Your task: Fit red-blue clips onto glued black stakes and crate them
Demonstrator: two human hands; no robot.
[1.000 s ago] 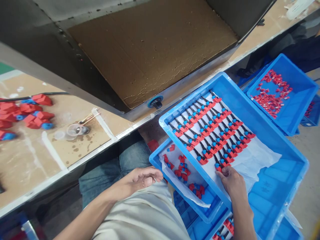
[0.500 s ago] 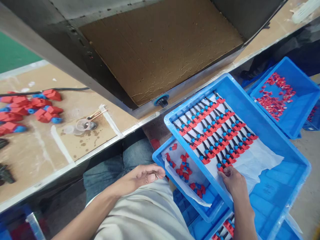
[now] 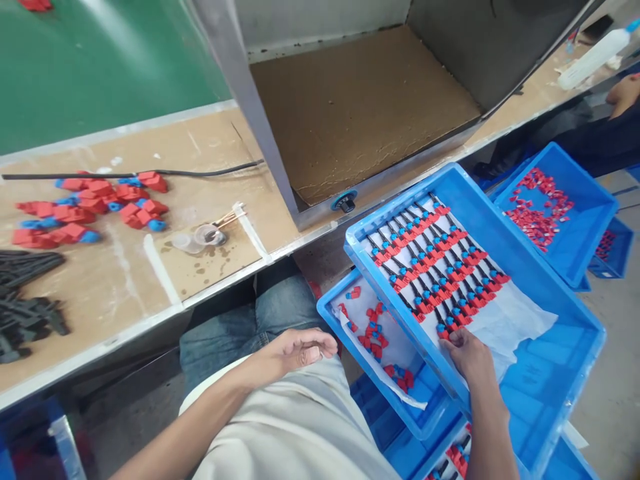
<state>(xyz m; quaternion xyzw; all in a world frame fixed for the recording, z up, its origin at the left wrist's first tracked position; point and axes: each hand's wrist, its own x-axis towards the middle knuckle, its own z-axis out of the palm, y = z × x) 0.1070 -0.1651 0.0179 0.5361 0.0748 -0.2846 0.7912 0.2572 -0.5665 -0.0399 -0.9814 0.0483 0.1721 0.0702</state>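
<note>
My right hand [image 3: 469, 352] reaches into a large blue bin [image 3: 555, 347]. Its thumb and fingers pinch the red end of a red, blue and black part [image 3: 442, 329] at the near end of a row. Neat rows of the same parts [image 3: 443, 270], with thin black stems and red-and-blue ends, lie on a white liner sheet [image 3: 505, 327] there. My left hand [image 3: 304, 348] hovers before my shirt, empty, its fingers loosely extended. Close to it is a smaller blue bin [image 3: 327, 303] holding loose red-and-blue pieces [image 3: 373, 333] on a white sheet.
On the bench lie red-and-blue pieces [image 3: 95, 207], black parts [image 3: 30, 300] and a small cup [image 3: 206, 235] with sticks. A metal booth [image 3: 320, 217] with a knob [image 3: 345, 202] stands ahead. Further right are a bin of red pieces [image 3: 583, 247] and another person's hand [image 3: 625, 93].
The view has swung left, bringing black parts and more green surface into sight. My right hand stays at the same row end; my left hand has hardly moved.
</note>
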